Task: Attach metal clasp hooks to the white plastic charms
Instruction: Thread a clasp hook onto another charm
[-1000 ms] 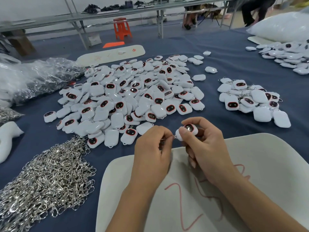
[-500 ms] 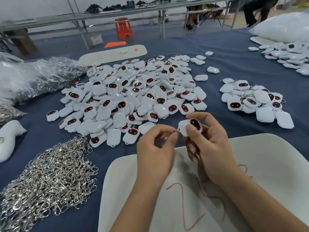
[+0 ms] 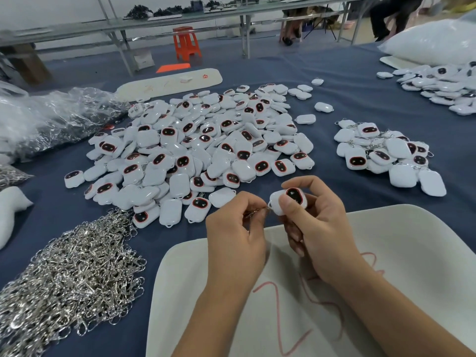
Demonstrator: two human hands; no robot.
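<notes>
Now, pinching the clasp hook in your left hand, steady the white charm gripped in your right hand and thread its corner loop squarely.

The one camera sits on my head, looking forward and down across the blue table. My left hand and right hand meet close below the lens, just under the middle of the view, forearms entering from 6 and 5 o'clock. The wide angle bends the table edges. At 12 o'clock the view reaches far to a long bench and an orange stool.
</notes>
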